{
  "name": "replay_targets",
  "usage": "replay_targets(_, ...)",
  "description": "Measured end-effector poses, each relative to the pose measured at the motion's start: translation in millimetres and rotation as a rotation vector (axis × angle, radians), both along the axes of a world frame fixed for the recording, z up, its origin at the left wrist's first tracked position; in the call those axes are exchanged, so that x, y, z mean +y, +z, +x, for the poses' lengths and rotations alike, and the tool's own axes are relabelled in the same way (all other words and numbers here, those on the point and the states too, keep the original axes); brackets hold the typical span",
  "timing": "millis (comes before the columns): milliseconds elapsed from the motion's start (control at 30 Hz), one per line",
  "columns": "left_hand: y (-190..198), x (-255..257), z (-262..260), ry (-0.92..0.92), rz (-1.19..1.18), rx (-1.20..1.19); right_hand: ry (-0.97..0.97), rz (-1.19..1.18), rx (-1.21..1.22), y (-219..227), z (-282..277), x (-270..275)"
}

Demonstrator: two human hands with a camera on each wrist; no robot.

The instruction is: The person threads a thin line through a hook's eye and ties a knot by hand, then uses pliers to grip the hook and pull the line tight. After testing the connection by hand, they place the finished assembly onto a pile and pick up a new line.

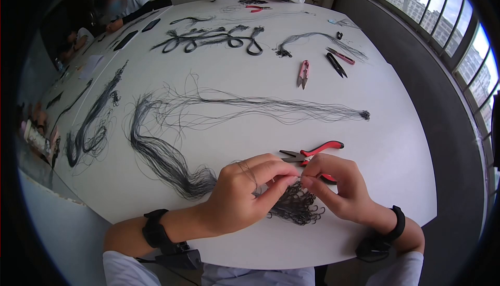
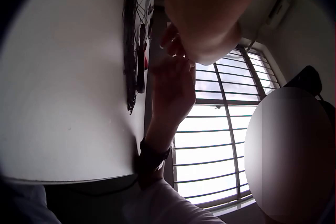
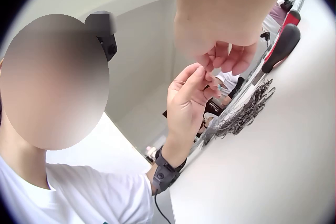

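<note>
Close over the table, my left hand (image 1: 242, 195) and right hand (image 1: 341, 187) meet at their fingertips, each with thumb and forefinger pinched together. A thin dark line (image 1: 249, 174) loops across the back of the left hand. What the fingertips pinch is mostly hidden; it looks like fine line. Beneath the hands lies a heap of dark fish hooks (image 1: 297, 208), seen in the right wrist view as a tangled pile (image 3: 244, 113). A bundle of dark line (image 1: 166, 163) runs from the left hand's side toward the back left. Red-and-black pliers (image 1: 328, 146) lie just beyond the right hand.
A long spread of fine line (image 1: 271, 104) crosses the white table (image 1: 234, 78). Pink thread snips (image 1: 304, 72) and black snips (image 1: 337, 65) lie farther back. More dark bundles (image 1: 208, 39) are at the back and left. Other people sit across the table, and barred windows stand at right.
</note>
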State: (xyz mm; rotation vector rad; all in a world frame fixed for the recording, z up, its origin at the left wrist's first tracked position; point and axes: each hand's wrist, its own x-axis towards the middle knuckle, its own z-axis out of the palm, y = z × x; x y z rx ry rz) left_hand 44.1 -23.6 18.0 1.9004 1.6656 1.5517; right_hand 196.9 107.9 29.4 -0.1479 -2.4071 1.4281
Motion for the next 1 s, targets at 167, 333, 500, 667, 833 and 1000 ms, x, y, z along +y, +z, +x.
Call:
replay_targets(167,-2.8,-0.5,1.6,-0.078,-0.226,-0.424,-0.043,-0.086,0.01,-1.8,-1.1,-3.3)
replay_targets(333,-2.3,0.0,1.7,-0.091,-0.248,-0.477,-0.011,-0.588,-0.15,-1.2,0.8,2.1)
replay_targets(500,1.5,-0.2,0.5,-0.056,-0.207,-0.261,0.044,-0.905,-0.252,1.2,0.7,3.4)
replay_targets(667,2.1,0.0,-0.2,-0.065,-0.134,-0.116,0.075,-0.947,-0.258,-0.4,1.0,4.4)
replay_targets(833,1.7,0.5,1.0,-0.053,-0.155,-0.166,0.072,-0.774,-0.211,-2.5,0.1,2.9)
replay_targets(1000,2.8,-0.3,0.2,-0.039,-0.162,-0.175,0.073,-0.714,-0.178,-2.5,-0.4,2.6)
